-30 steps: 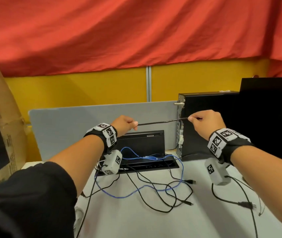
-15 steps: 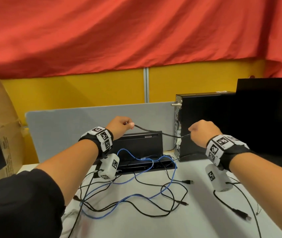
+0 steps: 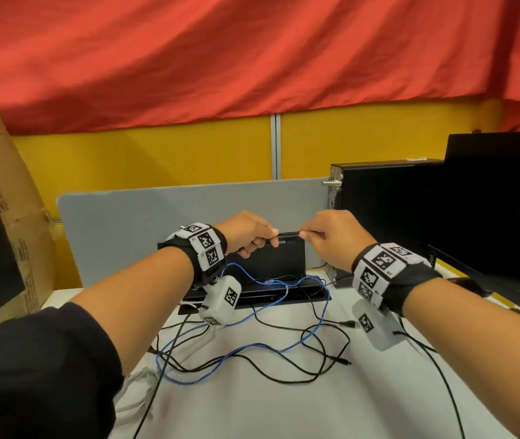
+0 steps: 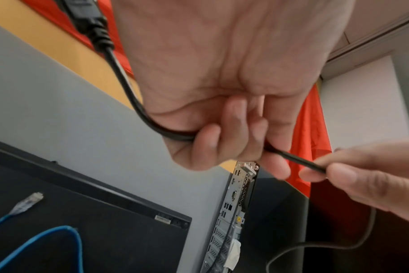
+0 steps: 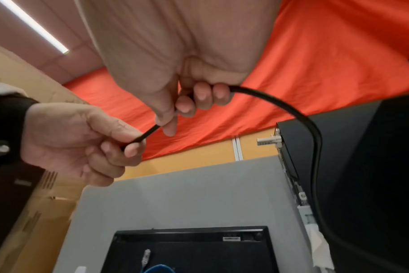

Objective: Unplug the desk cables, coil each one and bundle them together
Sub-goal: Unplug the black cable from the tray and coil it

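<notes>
Both hands are raised above the far middle of the desk [image 3: 284, 407], close together, sharing one black cable [image 3: 287, 233]. The left hand [image 3: 247, 231] has its fingers curled round the cable, which runs through the fist; in the left wrist view the cable's plug end [image 4: 86, 18] sticks out past the heel of that hand, and the cord bends under the palm and comes out between thumb and forefinger. The right hand [image 3: 336, 239] pinches the same cable between thumb and forefinger, with the other fingers curled round it as well; a short taut stretch of cable spans the small gap between the two hands. From the right hand the cord arcs away and drops in front of the computer [image 5: 350, 166], as the right wrist view shows; where its other end goes cannot be told. The computer stands upright at the desk's far right, its port panel facing the hands, beside a dark monitor [image 3: 499, 201] at the right edge. On the desk below the hands lies a loose tangle of black cables [image 3: 315, 353] with a blue cable [image 3: 246, 353] looping through them, its clear plug resting on the open black cable box [image 3: 284, 267] at the far edge. A grey divider [image 3: 157, 223] stands behind the box, and a cardboard box [image 3: 2, 185] leans at the far left.
</notes>
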`<state>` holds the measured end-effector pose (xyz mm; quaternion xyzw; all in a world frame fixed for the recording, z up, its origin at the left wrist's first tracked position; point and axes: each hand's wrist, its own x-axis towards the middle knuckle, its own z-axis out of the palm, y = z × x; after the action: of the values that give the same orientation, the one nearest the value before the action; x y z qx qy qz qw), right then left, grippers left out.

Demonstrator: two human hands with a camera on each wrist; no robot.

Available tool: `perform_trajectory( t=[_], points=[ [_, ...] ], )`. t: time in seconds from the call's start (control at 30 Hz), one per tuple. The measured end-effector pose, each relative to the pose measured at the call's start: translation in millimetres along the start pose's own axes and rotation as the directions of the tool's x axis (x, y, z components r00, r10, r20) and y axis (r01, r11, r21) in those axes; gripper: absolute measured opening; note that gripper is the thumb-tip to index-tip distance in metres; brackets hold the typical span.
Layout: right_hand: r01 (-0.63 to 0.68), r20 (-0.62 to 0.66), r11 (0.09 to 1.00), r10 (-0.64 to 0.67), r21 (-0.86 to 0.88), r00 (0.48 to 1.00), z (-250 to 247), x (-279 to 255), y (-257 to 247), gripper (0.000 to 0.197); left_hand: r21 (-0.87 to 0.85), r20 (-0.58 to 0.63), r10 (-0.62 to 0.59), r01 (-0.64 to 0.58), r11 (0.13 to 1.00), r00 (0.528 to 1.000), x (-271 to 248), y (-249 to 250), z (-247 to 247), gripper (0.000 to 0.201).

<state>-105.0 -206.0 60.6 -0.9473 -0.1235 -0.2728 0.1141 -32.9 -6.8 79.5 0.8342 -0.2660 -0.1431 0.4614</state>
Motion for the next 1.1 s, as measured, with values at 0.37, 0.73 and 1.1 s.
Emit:
perform_trajectory(
  t=[0.37,0.73,1.1],
  points=[
    [0.125,-0.119,0.979,-0.145,-0.159,0.982,-7.1,-22.5,5.0,0.02,0.422,0.066,-0.147,0.106,0.901,0.987,-20.1,-23.3,-17.2,0.028],
    [-0.144,-0.119,0.983,0.157,0.117,0.98,8.9,-22.0,14.9,0.021,-0.092,-0.097,-0.021,0.012,0.996,0.995,-38.7,-51.9,-17.8,0.029],
    [-0.325,0.145,0.912,0.297,0.25,0.944,53.1,-31.3,16.9,0.028,-0.745,0.216,0.202,0.027,0.666,0.955,-58.6,-24.7,3.1,0.039]
  ],
)
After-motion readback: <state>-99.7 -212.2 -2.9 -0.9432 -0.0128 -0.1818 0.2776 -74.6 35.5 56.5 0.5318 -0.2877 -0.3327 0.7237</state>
